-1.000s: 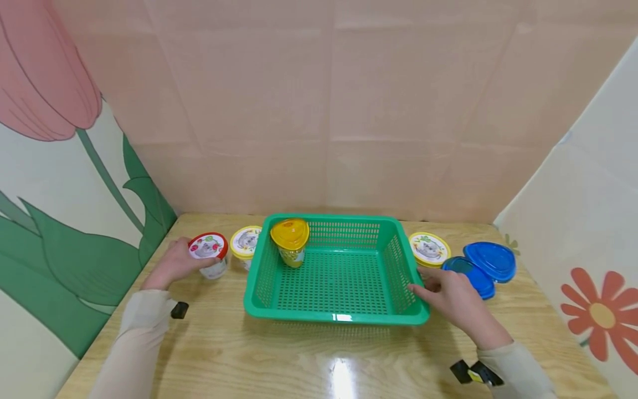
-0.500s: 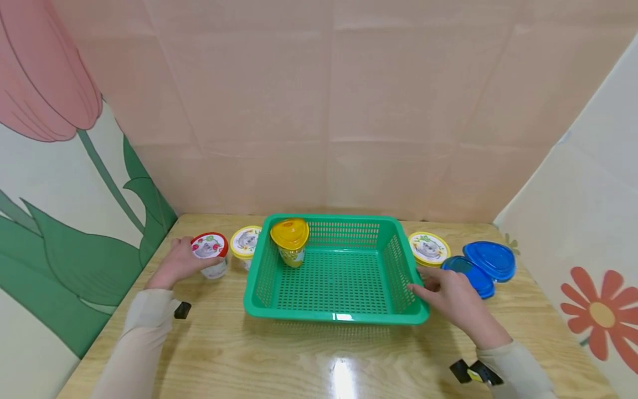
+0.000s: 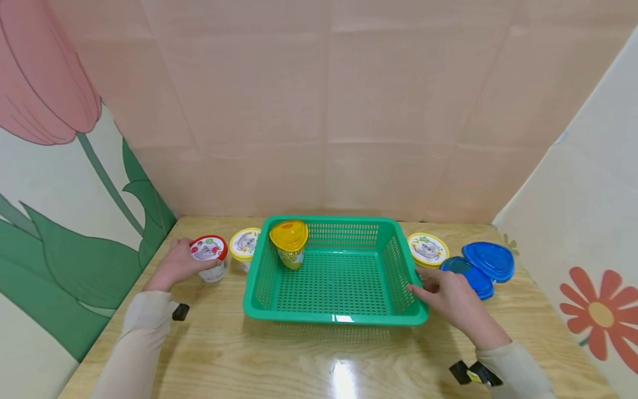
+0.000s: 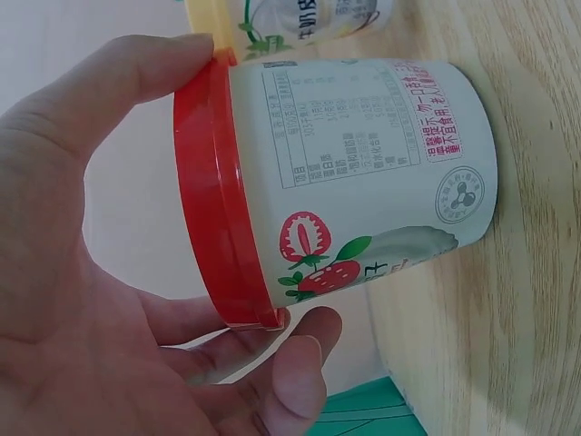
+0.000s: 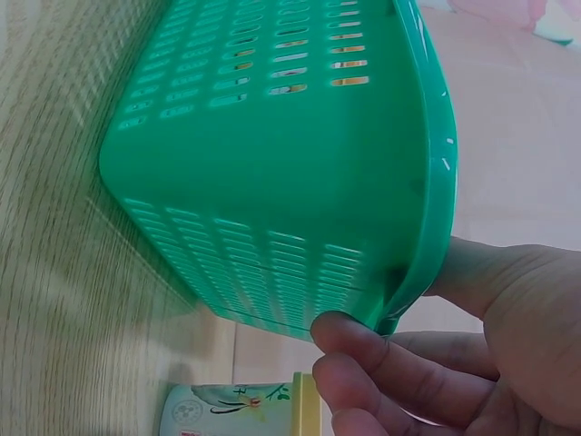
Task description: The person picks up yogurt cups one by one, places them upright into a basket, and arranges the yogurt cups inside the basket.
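Note:
At the left of the head view, my left hand (image 3: 178,261) holds a white tub with a red lid (image 3: 208,248), gripping it by the lid's edge. In the left wrist view the thumb lies on one side of the lid and the fingers curl under the other; the tub (image 4: 363,173) bears a strawberry print. My right hand (image 3: 451,299) pinches the right rim of a green plastic basket (image 3: 335,318), thumb inside and fingers outside. Inside the basket, at its back left, stands a yellow-lidded cup (image 3: 290,237).
A yellow-lidded tub (image 3: 244,245) stands between the red-lidded tub and the basket, partly hidden by the basket. Another yellow-lidded tub (image 3: 427,249) stands right of the basket. Beside it are two blue-lidded containers (image 3: 488,260), overlapping in view. Fabric-covered walls (image 3: 329,111) enclose the wooden table (image 3: 279,360).

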Tool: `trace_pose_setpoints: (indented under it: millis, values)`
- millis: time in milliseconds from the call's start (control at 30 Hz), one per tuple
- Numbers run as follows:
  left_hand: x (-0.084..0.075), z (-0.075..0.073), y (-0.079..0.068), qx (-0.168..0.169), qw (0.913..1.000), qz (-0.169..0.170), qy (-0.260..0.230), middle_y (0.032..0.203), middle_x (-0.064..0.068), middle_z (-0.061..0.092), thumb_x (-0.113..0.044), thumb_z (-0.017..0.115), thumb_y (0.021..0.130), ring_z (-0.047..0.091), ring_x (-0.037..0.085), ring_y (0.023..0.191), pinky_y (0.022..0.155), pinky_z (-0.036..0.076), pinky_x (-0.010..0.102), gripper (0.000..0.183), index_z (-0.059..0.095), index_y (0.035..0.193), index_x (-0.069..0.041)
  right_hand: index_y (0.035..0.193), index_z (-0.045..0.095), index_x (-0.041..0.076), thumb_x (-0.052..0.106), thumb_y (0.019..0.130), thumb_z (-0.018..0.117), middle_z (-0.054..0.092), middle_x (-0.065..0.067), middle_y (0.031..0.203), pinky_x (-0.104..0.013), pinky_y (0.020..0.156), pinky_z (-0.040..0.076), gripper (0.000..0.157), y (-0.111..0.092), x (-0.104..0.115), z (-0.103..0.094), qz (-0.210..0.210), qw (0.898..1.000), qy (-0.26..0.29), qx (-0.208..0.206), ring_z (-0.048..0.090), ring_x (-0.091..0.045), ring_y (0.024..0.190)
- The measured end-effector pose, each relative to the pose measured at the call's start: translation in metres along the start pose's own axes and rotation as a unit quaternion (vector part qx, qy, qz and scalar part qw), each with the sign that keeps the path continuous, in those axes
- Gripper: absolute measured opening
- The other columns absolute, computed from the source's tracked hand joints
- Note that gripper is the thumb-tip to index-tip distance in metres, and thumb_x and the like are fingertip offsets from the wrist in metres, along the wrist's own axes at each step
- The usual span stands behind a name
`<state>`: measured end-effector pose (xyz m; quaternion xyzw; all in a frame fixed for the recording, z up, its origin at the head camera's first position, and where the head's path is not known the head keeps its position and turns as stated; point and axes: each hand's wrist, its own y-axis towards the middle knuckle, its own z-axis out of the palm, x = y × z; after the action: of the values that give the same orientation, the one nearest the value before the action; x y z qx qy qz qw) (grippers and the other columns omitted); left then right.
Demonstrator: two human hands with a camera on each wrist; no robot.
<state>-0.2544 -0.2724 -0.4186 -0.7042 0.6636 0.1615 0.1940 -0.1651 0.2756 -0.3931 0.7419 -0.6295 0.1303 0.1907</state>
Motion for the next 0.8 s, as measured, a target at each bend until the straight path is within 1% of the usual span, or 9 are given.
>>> trace_pose_setpoints:
  millis: [133, 233, 500, 800]
  values:
    - [0.001, -0.002, -0.002, -0.008, 0.9999, 0.009, -0.001, 0.115, 0.026, 0.039, -0.060, 0.071, 0.071, 0.048, 0.038, 0.097, 0.080, 0.047, 0.051, 0.099, 0.035, 0.126, 0.014, 0.121, 0.060, -0.002, 0.044, 0.084, 0.066, 0.070, -0.002, 0.081, -0.029, 0.055, 0.048, 0.060, 0.000, 0.000, 0.000, 0.002, 1.000, -0.001, 0.002, 0.061, -0.010, 0.068]
    - [0.003, -0.003, -0.004, -0.013, 0.9998, 0.014, -0.005, 0.114, 0.026, 0.040, -0.059, 0.072, 0.070, 0.049, 0.037, 0.095, 0.081, 0.047, 0.050, 0.098, 0.037, 0.124, 0.015, 0.122, 0.060, -0.002, 0.042, 0.085, 0.067, 0.070, -0.002, 0.081, -0.029, 0.055, 0.049, 0.058, 0.000, 0.000, 0.000, 0.004, 1.000, -0.001, 0.005, 0.061, -0.010, 0.069]
    - [0.005, -0.006, -0.007, -0.010, 0.9996, 0.016, -0.020, 0.113, 0.025, 0.042, -0.057, 0.073, 0.071, 0.050, 0.036, 0.094, 0.078, 0.048, 0.046, 0.096, 0.036, 0.123, 0.014, 0.121, 0.061, -0.001, 0.039, 0.085, 0.067, 0.069, -0.001, 0.080, -0.028, 0.055, 0.048, 0.055, 0.001, -0.001, 0.001, -0.001, 1.000, -0.005, 0.003, 0.060, -0.009, 0.067]
    - [-0.001, -0.010, -0.013, -0.017, 0.9994, 0.026, -0.014, 0.111, 0.024, 0.044, -0.055, 0.073, 0.071, 0.051, 0.035, 0.092, 0.075, 0.049, 0.044, 0.094, 0.036, 0.123, 0.014, 0.121, 0.061, -0.002, 0.040, 0.084, 0.067, 0.070, -0.002, 0.081, -0.028, 0.055, 0.048, 0.056, 0.002, -0.003, 0.002, -0.002, 1.000, -0.002, 0.000, 0.061, -0.010, 0.068]
